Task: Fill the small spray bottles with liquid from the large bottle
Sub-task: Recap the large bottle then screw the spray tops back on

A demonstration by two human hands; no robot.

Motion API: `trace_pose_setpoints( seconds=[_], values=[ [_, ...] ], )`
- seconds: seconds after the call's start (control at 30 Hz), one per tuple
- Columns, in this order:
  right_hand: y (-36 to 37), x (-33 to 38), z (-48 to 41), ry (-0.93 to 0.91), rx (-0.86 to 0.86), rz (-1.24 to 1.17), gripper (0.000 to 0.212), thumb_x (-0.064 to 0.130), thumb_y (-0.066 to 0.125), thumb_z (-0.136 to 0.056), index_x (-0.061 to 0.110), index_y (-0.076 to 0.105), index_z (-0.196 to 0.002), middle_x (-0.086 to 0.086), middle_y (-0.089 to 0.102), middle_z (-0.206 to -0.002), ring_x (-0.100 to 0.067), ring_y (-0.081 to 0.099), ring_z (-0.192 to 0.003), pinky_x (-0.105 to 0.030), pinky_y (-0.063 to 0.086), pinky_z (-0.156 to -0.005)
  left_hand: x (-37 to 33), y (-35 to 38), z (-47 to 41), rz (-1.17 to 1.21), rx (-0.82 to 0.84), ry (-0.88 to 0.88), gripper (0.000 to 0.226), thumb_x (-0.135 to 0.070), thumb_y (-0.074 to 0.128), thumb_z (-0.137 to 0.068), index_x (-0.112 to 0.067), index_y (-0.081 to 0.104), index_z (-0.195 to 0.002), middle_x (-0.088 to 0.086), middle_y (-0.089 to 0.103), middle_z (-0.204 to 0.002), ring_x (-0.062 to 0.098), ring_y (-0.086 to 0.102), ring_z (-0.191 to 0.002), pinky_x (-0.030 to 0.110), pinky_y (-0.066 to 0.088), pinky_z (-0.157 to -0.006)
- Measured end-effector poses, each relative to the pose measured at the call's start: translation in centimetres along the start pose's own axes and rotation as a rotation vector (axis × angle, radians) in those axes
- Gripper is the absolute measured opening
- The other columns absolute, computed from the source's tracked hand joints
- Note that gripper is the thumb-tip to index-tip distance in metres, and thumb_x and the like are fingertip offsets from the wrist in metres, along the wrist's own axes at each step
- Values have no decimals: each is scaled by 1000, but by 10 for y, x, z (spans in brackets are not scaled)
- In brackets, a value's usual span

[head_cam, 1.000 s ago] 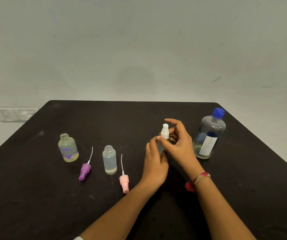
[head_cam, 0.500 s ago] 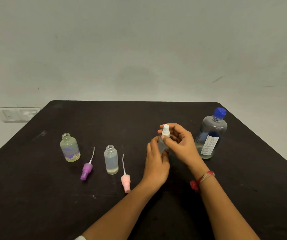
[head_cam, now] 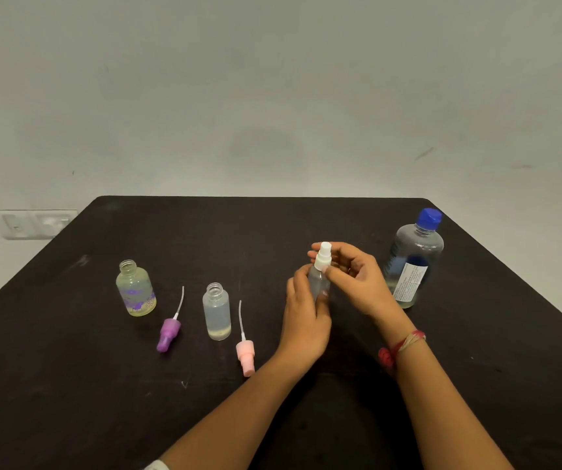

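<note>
My left hand [head_cam: 305,317] grips the body of a small clear spray bottle [head_cam: 318,283] standing at the table's middle. My right hand [head_cam: 357,276] pinches its white spray top [head_cam: 323,257] between thumb and fingers. The large clear bottle [head_cam: 413,262] with a blue cap stands capped just right of my right hand, a little liquid at its bottom. Left of my hands an uncapped small clear bottle [head_cam: 216,312] stands with a pink spray top [head_cam: 245,354] lying beside it. Farther left stands an uncapped bottle with purple print [head_cam: 135,290], its purple spray top [head_cam: 169,332] lying next to it.
Everything sits on a black table [head_cam: 69,385] against a pale wall. A white wall socket [head_cam: 28,223] shows beyond the table's left edge. A red thread band is on my right wrist [head_cam: 401,346].
My right hand's fingers have shifted round the white spray top while my left hand keeps hold of the bottle. The other bottles and tops have not moved.
</note>
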State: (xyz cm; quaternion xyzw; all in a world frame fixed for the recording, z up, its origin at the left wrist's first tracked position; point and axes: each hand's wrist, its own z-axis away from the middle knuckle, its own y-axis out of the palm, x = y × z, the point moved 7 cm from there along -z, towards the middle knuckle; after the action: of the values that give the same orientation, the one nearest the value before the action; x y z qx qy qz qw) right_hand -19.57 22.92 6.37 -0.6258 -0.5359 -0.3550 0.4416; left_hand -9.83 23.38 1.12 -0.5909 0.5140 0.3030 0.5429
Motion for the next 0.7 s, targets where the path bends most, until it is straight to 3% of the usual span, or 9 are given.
trace_pose_setpoints(
  seconds=[0.17,0.23,0.33,0.4,0.6,0.7],
  values=[
    [-3,-6,0,7,-102,-12,30,-5,70,-80,17,63,-99,-9,68,-96,-22,68,-95,-27,54,-82,0,1,2,-7,5,-3,48,-17,44,-99,-25,26,-143,-5,35,-133,3,41,-112,17,36,-88],
    [-3,-7,0,15,-115,-21,36,1,75,-77,18,61,-104,-7,67,-99,-21,68,-97,-26,55,-81,0,2,1,-18,6,3,48,-16,45,-99,-26,27,-142,-5,37,-131,6,45,-114,20,39,-88],
    [2,-6,0,39,5,-32,50,-4,68,-82,24,55,-121,-4,61,-117,-15,64,-107,-22,52,-86,1,1,1,-1,8,-8,51,-15,45,-98,-27,25,-143,-5,35,-133,4,43,-112,19,38,-87],
    [2,-3,0,34,52,-30,48,-9,60,-86,22,56,-121,-2,62,-120,-12,62,-112,-19,50,-89,0,1,1,-3,9,-6,51,-17,45,-99,-26,24,-145,-5,34,-136,2,40,-111,19,36,-88],
    [-3,-5,0,27,-74,-21,28,-4,69,-81,15,65,-101,-7,69,-100,-18,68,-97,-24,54,-81,-1,1,1,-11,11,10,48,-18,44,-100,-26,25,-143,-4,35,-136,3,41,-112,20,38,-90],
    [-3,-7,0,35,-81,-31,32,0,72,-79,16,64,-106,-8,68,-101,-17,68,-98,-22,54,-81,0,1,1,-12,13,10,47,-17,44,-99,-27,26,-142,-3,36,-135,5,43,-114,21,39,-90]
  ],
)
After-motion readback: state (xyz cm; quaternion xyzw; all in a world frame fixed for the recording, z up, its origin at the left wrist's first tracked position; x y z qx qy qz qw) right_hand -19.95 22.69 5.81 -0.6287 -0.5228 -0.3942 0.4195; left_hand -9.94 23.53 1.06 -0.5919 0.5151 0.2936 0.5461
